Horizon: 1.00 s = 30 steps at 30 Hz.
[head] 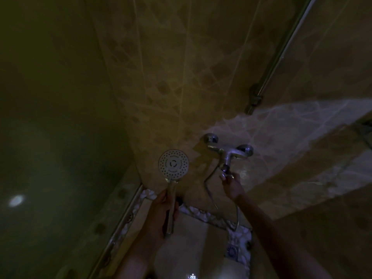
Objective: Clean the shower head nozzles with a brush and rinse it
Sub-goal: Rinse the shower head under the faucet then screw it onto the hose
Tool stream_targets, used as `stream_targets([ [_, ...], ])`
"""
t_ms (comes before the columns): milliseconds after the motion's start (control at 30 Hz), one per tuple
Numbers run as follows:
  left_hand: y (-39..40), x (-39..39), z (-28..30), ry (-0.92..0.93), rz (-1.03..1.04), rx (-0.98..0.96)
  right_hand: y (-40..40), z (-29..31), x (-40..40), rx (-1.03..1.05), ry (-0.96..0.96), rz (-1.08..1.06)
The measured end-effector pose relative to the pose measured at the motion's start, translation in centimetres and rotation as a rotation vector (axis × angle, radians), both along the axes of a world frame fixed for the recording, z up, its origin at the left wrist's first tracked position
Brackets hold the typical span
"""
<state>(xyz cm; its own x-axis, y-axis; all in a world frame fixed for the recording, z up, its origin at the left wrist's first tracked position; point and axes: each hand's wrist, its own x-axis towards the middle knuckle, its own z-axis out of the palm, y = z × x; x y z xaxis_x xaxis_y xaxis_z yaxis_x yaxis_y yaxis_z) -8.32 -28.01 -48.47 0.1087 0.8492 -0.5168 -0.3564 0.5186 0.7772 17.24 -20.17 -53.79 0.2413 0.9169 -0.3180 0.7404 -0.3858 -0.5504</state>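
Shower head [173, 164] upright in left hand [163, 210], right hand [233, 185] at faucet lever [227, 167]

The dim shower corner is tight. The tiled wall [181, 77] closes the far side; the glass panel [50, 117] closes the left. The tap [228, 153] juts from the wall at right, with its hose [209, 178] looping down between the two hands. Open room remains above the shower head [173, 164] and over the floor [191, 248] nearby.
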Motion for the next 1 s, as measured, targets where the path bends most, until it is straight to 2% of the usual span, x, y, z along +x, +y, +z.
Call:
stream_targets([
  [233,-0.6,0.3,0.4,0.001,-0.009,0.010,-0.3,-0.4,-0.5,-0.079,-0.172,0.175],
  [400,-1.0,0.3,0.5,-0.062,0.029,0.014,0.0,0.1,-0.8,-0.138,-0.214,0.165],
  [667,-1.9,0.0,0.7,0.008,-0.035,0.056,-1.5,0.3,-0.5,-0.069,-0.091,0.069],
  [767,-2.5,0.1,0.3,0.208,-0.095,0.045,-3.7,0.6,0.2,-0.059,-0.098,-0.009],
  [800,-2.8,0.3,0.0,0.221,-0.092,0.037,-4.5,0.6,0.6,-0.049,-0.098,-0.022],
  [900,-3.7,1.0,-1.1,0.130,-0.083,-0.015,-7.0,0.9,1.7,-0.034,-0.076,-0.013],
  [1000,-4.2,2.0,-2.8,0.175,-0.134,-0.034,-10.2,1.9,2.4,-0.026,-0.036,0.005],
])
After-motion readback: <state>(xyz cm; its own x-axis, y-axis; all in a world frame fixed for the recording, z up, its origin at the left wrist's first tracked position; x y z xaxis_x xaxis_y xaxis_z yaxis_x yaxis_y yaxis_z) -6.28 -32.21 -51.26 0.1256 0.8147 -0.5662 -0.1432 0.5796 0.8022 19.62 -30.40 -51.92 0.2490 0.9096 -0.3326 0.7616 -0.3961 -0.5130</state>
